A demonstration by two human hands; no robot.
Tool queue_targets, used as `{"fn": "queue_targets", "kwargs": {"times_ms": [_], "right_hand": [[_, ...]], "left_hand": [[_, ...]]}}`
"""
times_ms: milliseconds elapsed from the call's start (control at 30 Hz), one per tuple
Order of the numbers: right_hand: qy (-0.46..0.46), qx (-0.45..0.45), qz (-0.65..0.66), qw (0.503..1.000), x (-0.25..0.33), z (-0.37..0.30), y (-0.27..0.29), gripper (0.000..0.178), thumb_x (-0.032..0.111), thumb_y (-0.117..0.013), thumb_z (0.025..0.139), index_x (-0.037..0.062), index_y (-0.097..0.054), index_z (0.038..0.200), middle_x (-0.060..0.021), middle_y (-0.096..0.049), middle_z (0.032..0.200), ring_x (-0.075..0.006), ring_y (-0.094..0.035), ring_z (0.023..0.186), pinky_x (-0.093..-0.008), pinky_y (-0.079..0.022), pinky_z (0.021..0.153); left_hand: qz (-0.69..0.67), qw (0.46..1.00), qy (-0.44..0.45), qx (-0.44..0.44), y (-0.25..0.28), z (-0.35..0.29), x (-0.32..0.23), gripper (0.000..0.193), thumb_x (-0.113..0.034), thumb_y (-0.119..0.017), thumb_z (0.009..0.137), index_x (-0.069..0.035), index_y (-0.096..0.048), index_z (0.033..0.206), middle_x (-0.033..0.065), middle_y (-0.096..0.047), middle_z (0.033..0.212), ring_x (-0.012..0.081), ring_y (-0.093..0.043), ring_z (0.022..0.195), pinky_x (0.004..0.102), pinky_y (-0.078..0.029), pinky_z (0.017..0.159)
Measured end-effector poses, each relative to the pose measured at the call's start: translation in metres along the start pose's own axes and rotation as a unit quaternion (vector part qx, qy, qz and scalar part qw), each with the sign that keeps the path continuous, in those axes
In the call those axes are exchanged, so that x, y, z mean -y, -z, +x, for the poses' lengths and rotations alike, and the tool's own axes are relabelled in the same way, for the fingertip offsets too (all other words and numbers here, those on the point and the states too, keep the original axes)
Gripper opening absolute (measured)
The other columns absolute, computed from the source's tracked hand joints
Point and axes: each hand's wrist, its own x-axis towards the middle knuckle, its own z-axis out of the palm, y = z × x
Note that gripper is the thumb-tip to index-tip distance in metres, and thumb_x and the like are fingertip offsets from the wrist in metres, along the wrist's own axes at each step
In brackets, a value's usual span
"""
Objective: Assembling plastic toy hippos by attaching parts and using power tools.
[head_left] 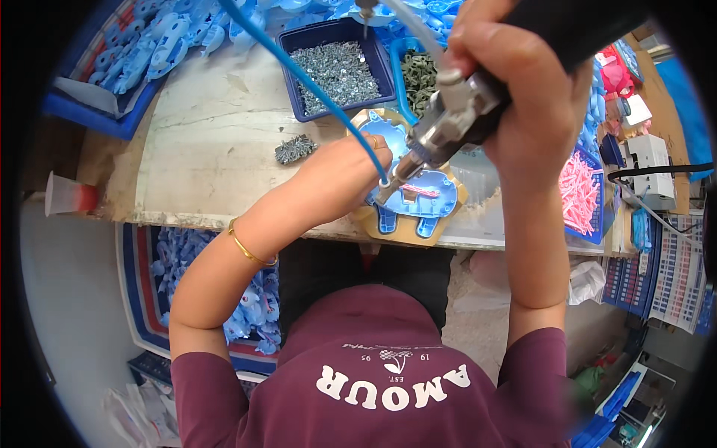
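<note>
My right hand (534, 97) is wrapped round a powered screwdriver (467, 104) with a black body and metal nose. Its tip slants down to a light-blue plastic shell half (442, 196) lying open in a tan holding fixture (409, 234). A small pink-and-white striped piece (424, 192) sits inside the shell. Over the shell's left side, my left hand (351, 168) is closed with fingers curled close to the tool tip; whatever they pinch is hidden. A blue hose (314, 86) crosses in front of the left hand.
Behind the fixture stand a dark-blue bin (308, 115) of screws and a blue bin (399, 101) of dark-green parts. Loose screws (296, 149) lie left. Pink parts (580, 190) fill a basket at right. Blue shells (168, 48) crowd the back. A cup (71, 196) stands far left.
</note>
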Motion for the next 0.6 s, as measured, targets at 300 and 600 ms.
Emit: {"fn": "queue_targets", "kwargs": {"times_ms": [300,600], "right_hand": [[0.262,0.116,-0.141,0.948,-0.047,0.004,0.035,0.011,0.007,-0.059,0.090,-0.0020,-0.066,0.091,-0.0081,-0.062,0.081,-0.0142,-0.062,0.069,-0.0245,-0.048,0.064],[0.200,-0.027,-0.097,0.975,0.025,0.030,0.026,0.042,0.014,-0.059,0.088,-0.0099,-0.052,0.122,-0.0052,-0.057,0.075,-0.0114,-0.055,0.057,-0.0225,-0.049,0.055]], "left_hand": [[0.020,1.000,0.014,-0.011,0.001,-0.014,-0.007,0.022,-0.003,-0.065,0.082,-0.004,-0.062,0.104,0.0110,-0.064,0.104,0.0326,-0.062,0.103,0.0432,-0.054,0.081],[0.171,0.954,0.231,-0.087,0.035,-0.052,0.044,0.010,-0.014,-0.073,0.083,-0.005,-0.071,0.080,0.0064,-0.065,0.101,0.0293,-0.060,0.099,0.0416,-0.051,0.085]]}}
